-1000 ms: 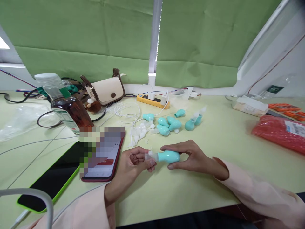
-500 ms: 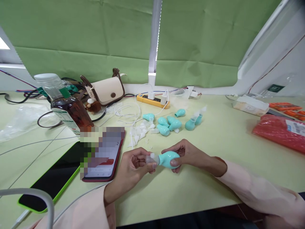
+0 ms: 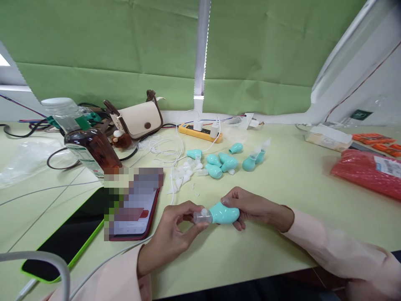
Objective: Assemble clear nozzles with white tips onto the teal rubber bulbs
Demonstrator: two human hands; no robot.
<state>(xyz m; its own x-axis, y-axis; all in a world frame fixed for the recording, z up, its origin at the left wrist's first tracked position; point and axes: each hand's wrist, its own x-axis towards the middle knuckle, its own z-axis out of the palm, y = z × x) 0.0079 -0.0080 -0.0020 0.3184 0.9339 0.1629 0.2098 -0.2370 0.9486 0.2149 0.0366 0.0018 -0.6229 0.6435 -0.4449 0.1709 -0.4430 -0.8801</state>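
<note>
A glossy turquoise rubber bulb (image 3: 224,214) lies sideways between my hands, above the near part of the table. My right hand (image 3: 247,208) grips its rounded body, thumb on top and fingers underneath. At the bulb's left neck sits a clear plastic nozzle (image 3: 202,216) with a small round nub on it. My left hand (image 3: 178,223) pinches this nozzle between thumb and fingers. Beyond my hands rest several more turquoise bulbs (image 3: 228,162), some with clear nozzles on them. Beside them is a small heap of translucent plastic pieces (image 3: 184,173).
To my left are a green-edged phone (image 3: 67,232), a red-cased phone (image 3: 138,209) and a bottle of dark liquid (image 3: 94,150). A cream handbag (image 3: 140,119) and a yellow power strip (image 3: 200,133) stand at the back. At right lies a red plastic package (image 3: 366,171).
My right thumb has shifted from the bulb's near side to its upper side, and the bulb appears turned. My left fingers still pinch the nozzle, now showing more of it.
</note>
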